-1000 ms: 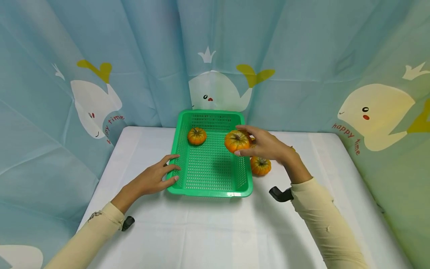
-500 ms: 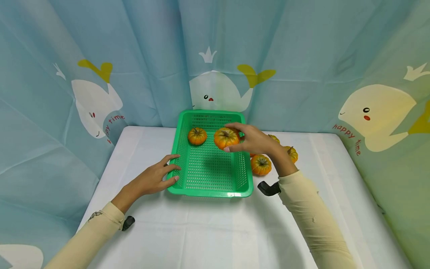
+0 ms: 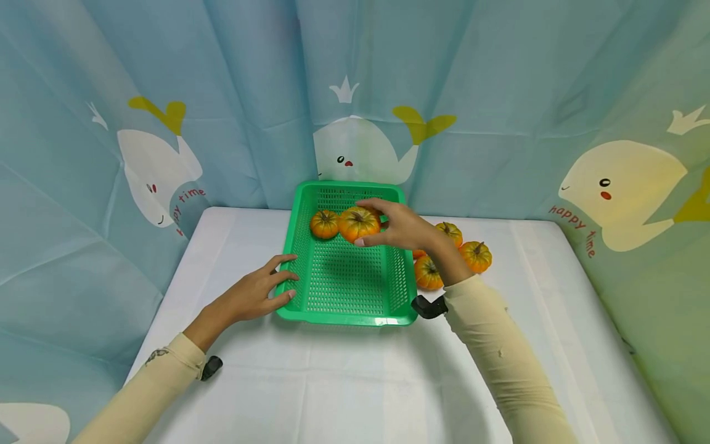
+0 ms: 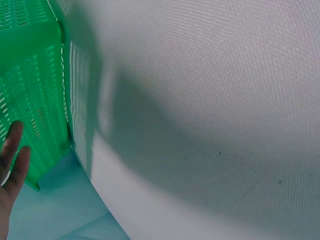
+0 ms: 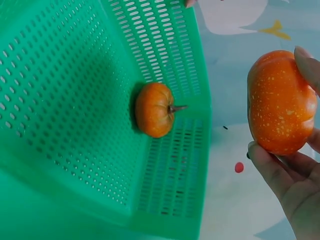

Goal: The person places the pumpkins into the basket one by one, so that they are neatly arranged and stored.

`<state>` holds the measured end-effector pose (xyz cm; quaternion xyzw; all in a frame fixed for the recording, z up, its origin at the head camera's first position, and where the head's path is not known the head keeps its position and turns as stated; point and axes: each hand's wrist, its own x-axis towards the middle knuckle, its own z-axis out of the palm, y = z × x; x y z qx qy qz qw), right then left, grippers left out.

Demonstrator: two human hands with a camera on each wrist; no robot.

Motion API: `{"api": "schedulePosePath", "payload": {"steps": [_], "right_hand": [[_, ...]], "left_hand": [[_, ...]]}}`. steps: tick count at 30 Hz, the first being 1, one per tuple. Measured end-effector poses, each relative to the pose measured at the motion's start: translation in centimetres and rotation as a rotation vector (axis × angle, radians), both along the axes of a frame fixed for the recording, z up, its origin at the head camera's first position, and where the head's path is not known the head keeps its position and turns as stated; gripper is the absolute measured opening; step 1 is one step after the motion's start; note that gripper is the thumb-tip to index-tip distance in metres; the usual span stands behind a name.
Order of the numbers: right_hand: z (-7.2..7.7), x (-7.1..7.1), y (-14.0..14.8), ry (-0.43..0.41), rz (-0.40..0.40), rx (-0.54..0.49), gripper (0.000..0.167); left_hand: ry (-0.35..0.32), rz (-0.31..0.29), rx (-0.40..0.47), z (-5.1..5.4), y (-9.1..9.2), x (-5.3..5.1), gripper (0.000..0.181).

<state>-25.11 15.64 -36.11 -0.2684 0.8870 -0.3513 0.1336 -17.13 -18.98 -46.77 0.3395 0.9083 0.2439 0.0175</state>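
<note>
A green plastic basket (image 3: 344,319) with perforated walls stands on the white-covered table. My right hand (image 3: 407,227) grips a small orange pumpkin (image 3: 357,225) between thumb and fingers and holds it above the basket. In the right wrist view the same pumpkin shows its speckled orange underside, with fingertips pressed to its sides. Another small pumpkin (image 5: 154,110) sits in the basket's far left corner, just left of the held one in the head view. Across the basket's left rim rests my left hand (image 3: 252,296), fingers spread and slightly bent; its fingers (image 4: 16,167) show beside the perforated wall.
Several more pumpkins (image 3: 476,255) lie on the table just right of the basket, partly hidden by the right forearm. A blue curtain (image 3: 249,92) with whale prints hangs behind and at both sides of the table (image 3: 333,382).
My right hand has carried the pumpkin leftward from the basket's right rim to near the pumpkin inside. More of the pumpkins at the right are uncovered. The left hand stays put.
</note>
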Motion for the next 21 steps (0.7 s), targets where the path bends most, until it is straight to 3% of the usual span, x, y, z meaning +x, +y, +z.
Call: {"api": "schedulePosePath", "payload": {"steps": [9, 21], "right_hand": [[-0.3, -0.5, -1.0, 0.016, 0.019, -0.004, 0.081], [-1.0, -1.1, -2.8, 0.021, -0.018, 0.02, 0.085]], "left_hand": [[0.009, -0.004, 0.0, -0.1, -0.1, 0.0, 0.034], [0.001, 0.0, -0.004, -0.1, 0.0, -0.1, 0.035]]}}
